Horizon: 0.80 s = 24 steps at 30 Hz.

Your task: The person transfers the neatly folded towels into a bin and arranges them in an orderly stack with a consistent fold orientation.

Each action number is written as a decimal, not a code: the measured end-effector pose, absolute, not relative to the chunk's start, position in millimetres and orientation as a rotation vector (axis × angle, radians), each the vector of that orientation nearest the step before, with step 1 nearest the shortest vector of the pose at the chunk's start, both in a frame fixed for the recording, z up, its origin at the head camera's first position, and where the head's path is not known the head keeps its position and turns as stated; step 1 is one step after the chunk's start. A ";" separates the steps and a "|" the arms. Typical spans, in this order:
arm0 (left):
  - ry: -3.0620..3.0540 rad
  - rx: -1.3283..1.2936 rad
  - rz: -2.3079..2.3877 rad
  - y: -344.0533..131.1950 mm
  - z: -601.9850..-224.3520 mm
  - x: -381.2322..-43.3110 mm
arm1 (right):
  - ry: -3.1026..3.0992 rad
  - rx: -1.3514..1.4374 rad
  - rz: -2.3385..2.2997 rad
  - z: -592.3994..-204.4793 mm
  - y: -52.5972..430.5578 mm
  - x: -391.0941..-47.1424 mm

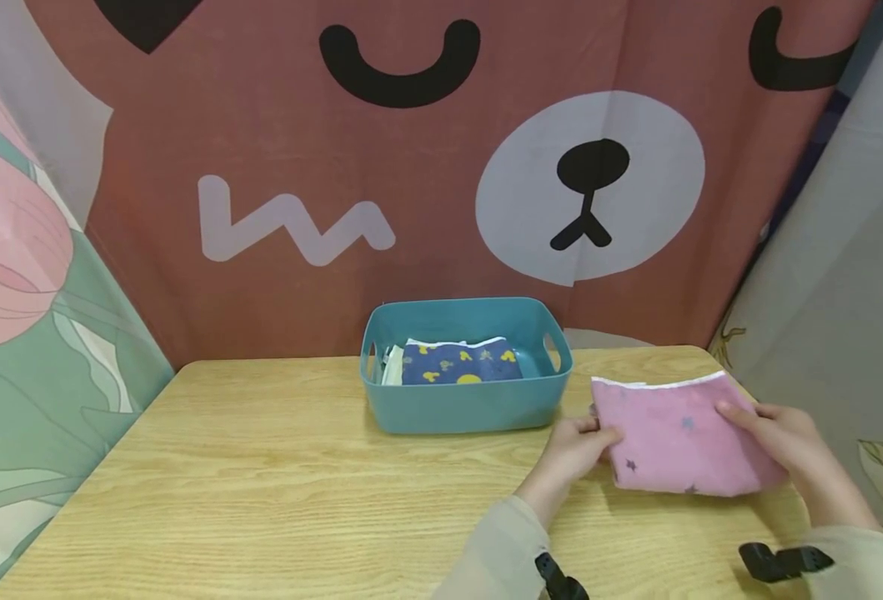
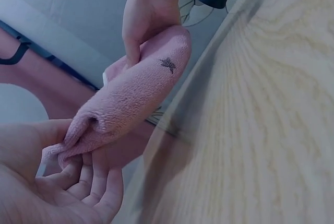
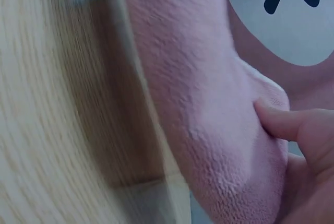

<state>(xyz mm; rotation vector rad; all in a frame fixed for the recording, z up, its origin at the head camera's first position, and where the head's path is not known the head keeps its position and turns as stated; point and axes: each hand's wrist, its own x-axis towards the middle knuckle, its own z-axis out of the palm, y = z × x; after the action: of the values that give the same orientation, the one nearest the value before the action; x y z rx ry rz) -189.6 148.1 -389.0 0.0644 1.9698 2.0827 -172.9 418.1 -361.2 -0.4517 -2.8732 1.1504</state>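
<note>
A folded pink towel point(image 1: 681, 442) with small grey stars and a white edge is held above the right side of the table. My left hand point(image 1: 572, 454) pinches its left end, thumb on the near face and fingers behind. At the other end my right hand point(image 1: 790, 442) grips the towel, its thumb lying on the front. The left wrist view shows the towel's layered folds point(image 2: 88, 125) between thumb and fingers. In the right wrist view the right thumb point(image 3: 282, 122) presses on the fuzzy pink cloth point(image 3: 198, 109).
Left of the towel, a teal plastic basket point(image 1: 471, 408) with side handle holes stands at the table's back. Inside lie a folded blue cloth with yellow patterns point(image 1: 459, 364) and a pale item point(image 1: 393, 367). Printed curtains point(image 1: 276, 308) hang behind the wooden table point(image 1: 276, 483) and at its sides.
</note>
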 end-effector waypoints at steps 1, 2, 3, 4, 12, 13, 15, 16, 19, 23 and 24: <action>1.975 0.068 2.079 147.7 -387.4 -189.0 | -2.833 -0.460 1.151 -360.1 416.9 -172.5; 1.979 0.068 2.077 147.4 -385.7 -188.6 | -2.790 -0.463 1.140 -359.2 415.4 -172.1; 1.985 0.076 2.075 147.0 -384.0 -188.1 | -2.746 -0.467 1.135 -358.3 413.9 -171.6; 1.994 0.077 2.073 146.5 -382.1 -187.5 | -2.713 -0.470 1.125 -357.0 412.5 -171.1; 1.994 0.108 2.094 145.2 -367.3 -183.6 | -2.525 -0.496 1.184 -347.5 402.3 -166.3; 1.992 0.112 2.099 144.8 -365.2 -182.9 | -2.496 -0.497 1.196 -347.0 401.3 -165.7; 1.987 0.128 2.113 143.9 -361.3 -181.5 | -2.441 -0.501 1.231 -345.8 399.9 -164.3; 1.986 0.137 2.120 143.4 -359.5 -180.8 | -2.412 -0.504 1.256 -345.0 399.4 -163.7; 1.982 0.171 2.153 141.5 -354.0 -178.3 | -2.334 -0.520 1.326 -341.7 397.9 -162.6; 1.985 0.206 2.201 138.1 -347.2 -175.7 | -2.223 -0.553 1.424 -337.0 392.6 -161.6; 1.989 0.216 2.211 136.9 -345.6 -175.3 | -2.193 -0.555 1.448 -335.9 390.8 -161.4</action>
<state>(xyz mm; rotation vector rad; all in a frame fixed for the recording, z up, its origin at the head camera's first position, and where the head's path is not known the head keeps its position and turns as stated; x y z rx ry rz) -175.3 136.9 -345.6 0.2163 1.9886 2.2108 -161.4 390.8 -335.9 -0.5545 -2.1935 1.4478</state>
